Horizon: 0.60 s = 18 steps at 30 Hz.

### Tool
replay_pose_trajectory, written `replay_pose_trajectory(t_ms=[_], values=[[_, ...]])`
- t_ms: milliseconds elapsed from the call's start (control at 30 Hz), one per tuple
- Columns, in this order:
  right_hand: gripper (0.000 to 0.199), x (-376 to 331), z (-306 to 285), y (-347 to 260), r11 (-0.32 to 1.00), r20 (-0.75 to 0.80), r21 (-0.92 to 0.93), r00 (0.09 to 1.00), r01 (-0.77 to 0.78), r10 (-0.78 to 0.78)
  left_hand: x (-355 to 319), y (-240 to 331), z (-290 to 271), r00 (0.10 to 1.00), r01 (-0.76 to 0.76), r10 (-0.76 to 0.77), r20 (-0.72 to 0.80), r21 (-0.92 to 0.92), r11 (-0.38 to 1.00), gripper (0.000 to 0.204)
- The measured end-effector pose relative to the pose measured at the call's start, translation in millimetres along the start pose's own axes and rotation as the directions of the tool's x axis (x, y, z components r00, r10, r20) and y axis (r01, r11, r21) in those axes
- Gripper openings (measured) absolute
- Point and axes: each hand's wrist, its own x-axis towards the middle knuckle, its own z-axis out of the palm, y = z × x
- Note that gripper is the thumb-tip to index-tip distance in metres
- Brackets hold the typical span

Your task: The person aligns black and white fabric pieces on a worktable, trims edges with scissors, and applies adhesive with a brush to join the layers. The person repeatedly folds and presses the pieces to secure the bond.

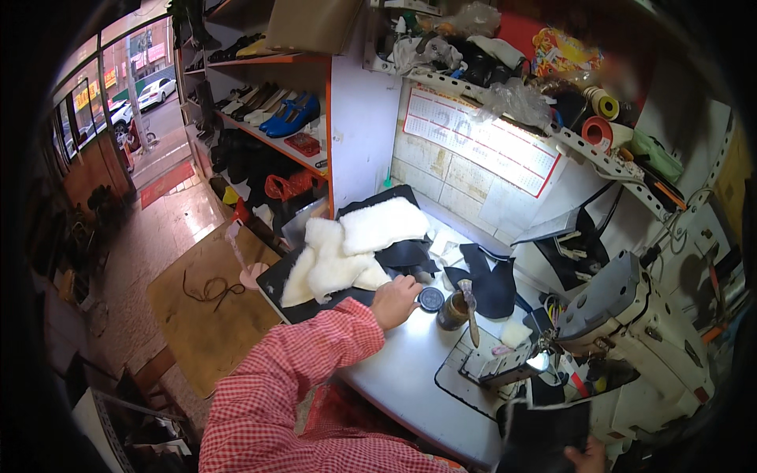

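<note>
My left hand (396, 302) reaches over the white tabletop, its fingers curled at the edge of a round black lid (431, 299). Just right of the lid stands a brownish jar (452, 312), with a wooden-handled brush (471, 314) against it. At the lower right, my right hand (585, 456) grips a flat black piece of material (546, 433) by its edge; part of this hand is cut off by the frame. White fleecy pieces (339, 256) lie on black sheet material beyond my left hand. A cut black piece (486, 284) rests behind the jar.
A sewing machine (623, 307) with a lit lamp occupies the right side of the table (394, 386). A brown board (205, 307) with a dark cord lies to the left. Shoe shelves (272, 142) stand behind it. A crowded perforated shelf (505, 102) hangs above a wall calendar (481, 138).
</note>
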Motion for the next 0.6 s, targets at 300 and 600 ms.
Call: replay_pose_trajectory(t_ms=[300, 600], values=[[0.082, 68, 38, 82, 0.85, -0.503, -0.521, 0.776, 0.077, -0.379, 72, -86, 37, 0.956, 0.285, -0.26, -0.134, 0.226, 0.931, 0.019], [0.056, 45, 129, 107, 0.813, -0.379, -0.575, 0.852, 0.088, -0.36, 76, -65, 55, 0.967, -0.253, 0.234, 0.097, 0.314, 0.915, 0.06]])
